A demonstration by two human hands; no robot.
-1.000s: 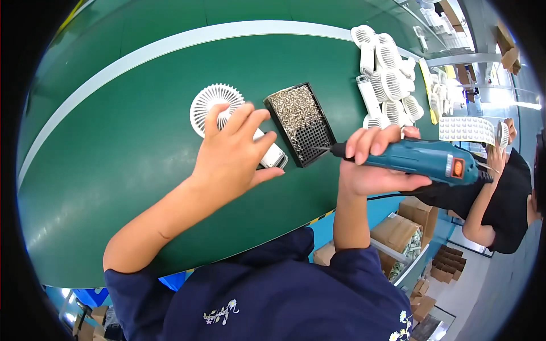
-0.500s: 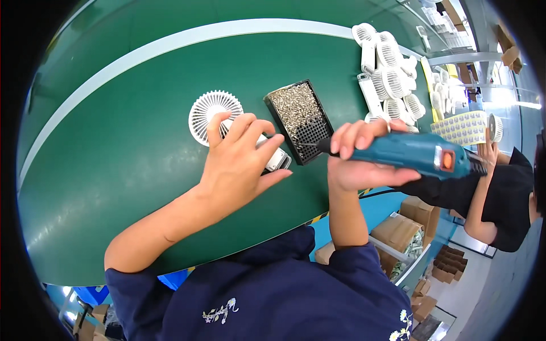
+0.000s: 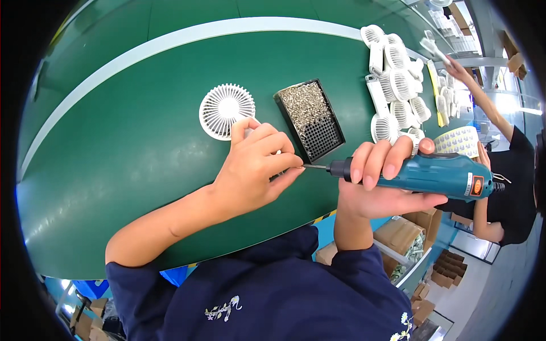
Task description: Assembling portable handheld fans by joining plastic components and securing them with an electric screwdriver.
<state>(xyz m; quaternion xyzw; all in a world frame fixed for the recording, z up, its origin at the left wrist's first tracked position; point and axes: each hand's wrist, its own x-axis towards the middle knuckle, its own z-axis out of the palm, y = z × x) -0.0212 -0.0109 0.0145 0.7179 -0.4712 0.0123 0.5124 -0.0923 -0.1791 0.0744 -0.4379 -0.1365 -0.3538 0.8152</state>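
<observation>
In front of me a white handheld fan (image 3: pixel 227 111) lies on the green table (image 3: pixel 142 153), its round slatted head showing. My left hand (image 3: pixel 256 165) curls over the fan's handle, which is mostly hidden beneath the fingers. Its thumb and forefinger come together at the tip of a screwdriver bit; any screw there is too small to make out. Gripped in my right hand (image 3: pixel 381 182) is a teal electric screwdriver (image 3: pixel 438 176), held level with its bit pointing left. Just beyond the bit sits a black tray (image 3: pixel 313 122) of small metal screws, partly filling its perforated grid.
Several white handheld fans (image 3: pixel 395 85) are piled at the right of the table. Farther right, a person in black (image 3: pixel 512 170) holds a sheet of stickers (image 3: pixel 458 142) and reaches out with a white fan (image 3: pixel 435 48). Cardboard boxes (image 3: pixel 398 236) stand below the table edge.
The screwdriver's bit has gone from over the screw tray to my left fingertips. My left thumb and forefinger have closed together. The other person's arm has stretched out with a fan.
</observation>
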